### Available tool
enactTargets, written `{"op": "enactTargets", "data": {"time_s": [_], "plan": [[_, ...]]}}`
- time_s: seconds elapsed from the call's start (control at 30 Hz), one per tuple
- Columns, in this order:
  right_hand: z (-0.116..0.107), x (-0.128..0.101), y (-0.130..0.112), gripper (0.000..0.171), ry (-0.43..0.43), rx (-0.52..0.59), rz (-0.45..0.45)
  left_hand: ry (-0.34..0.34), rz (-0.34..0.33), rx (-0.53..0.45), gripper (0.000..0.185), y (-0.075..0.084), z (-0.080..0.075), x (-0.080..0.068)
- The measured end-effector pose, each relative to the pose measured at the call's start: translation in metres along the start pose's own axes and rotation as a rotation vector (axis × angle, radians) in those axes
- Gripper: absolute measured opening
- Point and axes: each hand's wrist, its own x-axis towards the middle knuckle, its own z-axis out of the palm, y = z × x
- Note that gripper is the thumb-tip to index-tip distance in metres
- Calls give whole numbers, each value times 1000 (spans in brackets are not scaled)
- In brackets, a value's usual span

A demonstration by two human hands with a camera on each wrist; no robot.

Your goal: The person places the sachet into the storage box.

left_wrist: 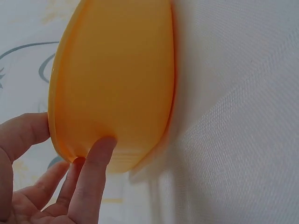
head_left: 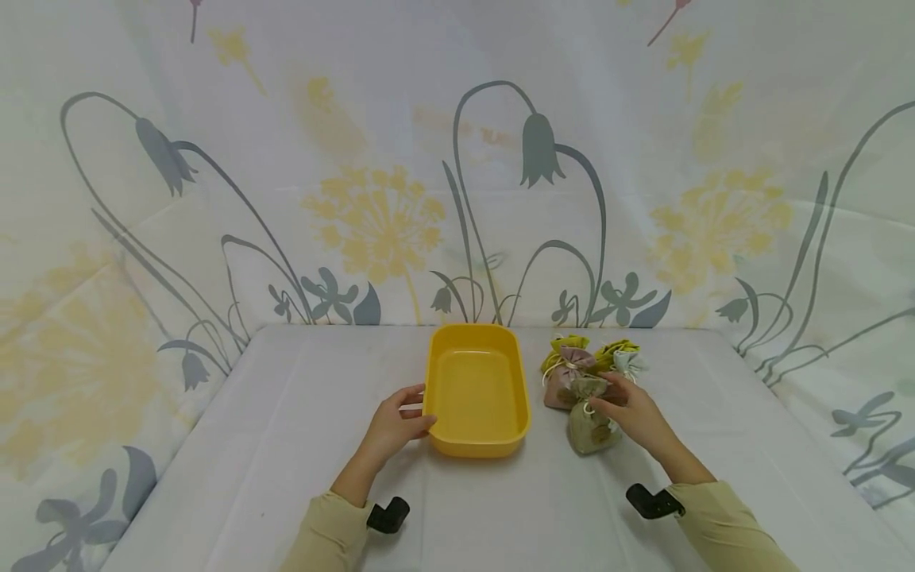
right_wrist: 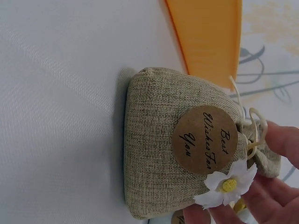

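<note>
Left hand [head_left: 393, 419] clamped on the near-left rim of the yellow tray [head_left: 475, 389], thumb and fingers either side; tray sits on the white-covered table [head_left: 314, 413]. Right hand [head_left: 636, 413] pinches the neck of the burlap pouch [right_wrist: 154, 149], right of the tray; unclear whether its base touches down. Pouch bears a round label [right_wrist: 205, 140], white flower [right_wrist: 229, 185]. Pink pouch [head_left: 559, 389] just behind, more pouches beyond.
</note>
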Motion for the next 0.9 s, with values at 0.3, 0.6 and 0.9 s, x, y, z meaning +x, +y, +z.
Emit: {"op": "enactTargets", "data": {"time_s": [0.3,0.6,0.9], "plan": [[-1,-3,1,49,59,-49,-14,6,-4,-16,60,2,0,-2],[-4,-6,-4,37,114,0,-31,18,-14,-11,59,-1,0,2],[-1,-11,-7,32,142,80,-17,20,-11,-29,59,-1,1,0]]}}
